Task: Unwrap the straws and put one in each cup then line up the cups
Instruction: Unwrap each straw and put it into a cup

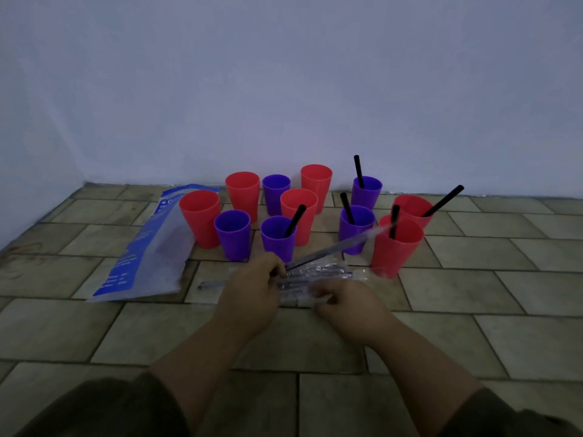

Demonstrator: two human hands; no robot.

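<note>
Item under handling: one wrapped straw [334,247], held clear of the floor, just in front of the cups. Its long axis runs from the near left to the far right and rises slightly. The near end sits at the left hand [252,288]. The far end points at the nearest red cup [396,247] and overlaps its rim in the view; contact cannot be confirmed.

Handling assessment: the straw is judged very light and fairly stiff, though likely to kink if bent hard. The clear film sleeve looks thin and slippery and may slide along the straw rather than tear. The best hold is judged to be a pinch at one end of the sleeve, with the other hand drawing the film off along the axis.

Hands: the left hand pinches the near end of the wrapped straw between fingertips and thumb. The right hand [344,302] lies with fingers curled down on the pile of wrapped straws [318,272] on the floor. It is blurred, so whether it grips anything cannot be told.

Surroundings: eleven cups stand in a loose cluster near the wall [284,89], not in a line. Five carry a black straw and six do not, among them the front purple cup [232,233]. A blue bag [142,257] lies flat to the left, and one loose straw [211,283] lies beside it on the tiled floor [473,279].
</note>
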